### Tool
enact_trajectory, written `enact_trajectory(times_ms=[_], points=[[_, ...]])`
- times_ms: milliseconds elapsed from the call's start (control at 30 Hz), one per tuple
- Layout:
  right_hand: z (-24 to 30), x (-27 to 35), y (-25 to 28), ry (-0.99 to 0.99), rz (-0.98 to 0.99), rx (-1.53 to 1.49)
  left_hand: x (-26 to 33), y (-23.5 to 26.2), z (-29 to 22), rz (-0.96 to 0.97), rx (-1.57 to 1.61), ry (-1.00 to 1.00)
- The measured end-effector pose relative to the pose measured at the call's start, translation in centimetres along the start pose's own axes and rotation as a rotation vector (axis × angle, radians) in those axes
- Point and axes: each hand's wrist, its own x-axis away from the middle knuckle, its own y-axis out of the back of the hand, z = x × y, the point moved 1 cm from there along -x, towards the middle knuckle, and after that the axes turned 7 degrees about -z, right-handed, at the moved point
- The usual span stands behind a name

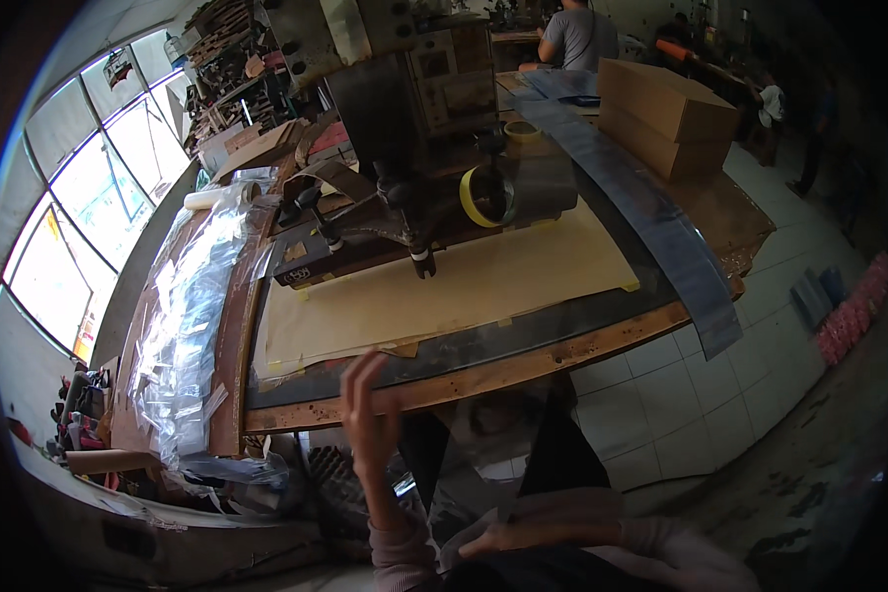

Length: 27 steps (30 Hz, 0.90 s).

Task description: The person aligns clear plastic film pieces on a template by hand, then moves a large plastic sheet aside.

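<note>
My left hand [368,419] is raised at the near edge of the workbench [464,387], fingers stretched upward and slightly blurred, with nothing in them. Low against my body, my right hand [483,542] has its fingers curled at what looks like a clear plastic sheet [469,485]; its outline is faint. Beyond my left hand, a large yellowish sheet [444,314] lies flat on the dark bench mat. Over its far part stands a dark press-like machine [385,128] with a bar and a several-armed knob [402,202].
Clear plastic pieces [183,345] heap along the left board. A yellow-rimmed roll [485,195] rests beside the machine. A long grey plastic strip [651,202] overhangs the bench's right edge. Cardboard boxes [661,118] stand farther right; another person [579,41] sits at the back.
</note>
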Motion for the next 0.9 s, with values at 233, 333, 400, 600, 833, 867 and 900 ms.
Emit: enact_trajectory(times_ms=[233,333,400,600,833,867,900], points=[[-5.2,-3.4,1.8,0.359,0.369,0.443,3.5,-4.8,-7.2,0.451,-0.16,-0.246],[-0.1,-1.3,4.0,0.043,0.567,0.757,7.7,-6.4,-5.3,0.374,-0.382,-0.326],[3.8,3.1,6.3,0.255,0.479,0.814,10.9,-7.4,-3.3,0.259,-0.511,-0.415],[12.4,7.9,11.4,0.629,-0.843,0.924,17.2,-11.9,-0.7,0.686,-0.133,-0.063],[7.3,1.9,13.9,0.135,-1.516,1.474,18.4,-12.5,1.5,0.845,0.06,-0.02],[6.6,1.4,11.7,0.144,-1.482,1.485,18.1,-11.5,1.4,0.812,0.133,0.031],[5.8,1.1,9.6,0.145,-1.456,1.501,17.2,-10.2,0.8,0.819,0.069,0.137]])
